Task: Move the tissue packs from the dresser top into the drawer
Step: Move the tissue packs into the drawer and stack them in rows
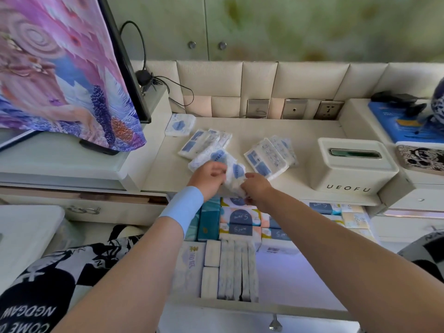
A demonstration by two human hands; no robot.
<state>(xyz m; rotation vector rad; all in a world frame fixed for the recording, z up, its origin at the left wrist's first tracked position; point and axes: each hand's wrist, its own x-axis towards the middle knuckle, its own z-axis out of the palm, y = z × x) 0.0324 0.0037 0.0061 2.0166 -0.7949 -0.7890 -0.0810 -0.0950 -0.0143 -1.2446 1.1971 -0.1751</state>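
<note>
Several white-and-blue tissue packs lie on the cream dresser top (276, 131): one at the back left (179, 125), a group left of centre (204, 141) and a group at centre right (269, 156). My left hand (207, 180) and my right hand (255, 188) both grip a small bundle of tissue packs (234, 175) at the front edge of the top, just above the open drawer (259, 306). The drawer holds several rows of packs, coloured ones (240, 221) at the back and white ones (230, 270) in front.
A cream tissue box (353, 164) marked UEOFU stands to the right. A screen under a patterned cloth (60, 68) stands on a raised shelf at the left, with cables behind it. Wall sockets (294, 108) line the back. A blue book (394, 123) lies far right.
</note>
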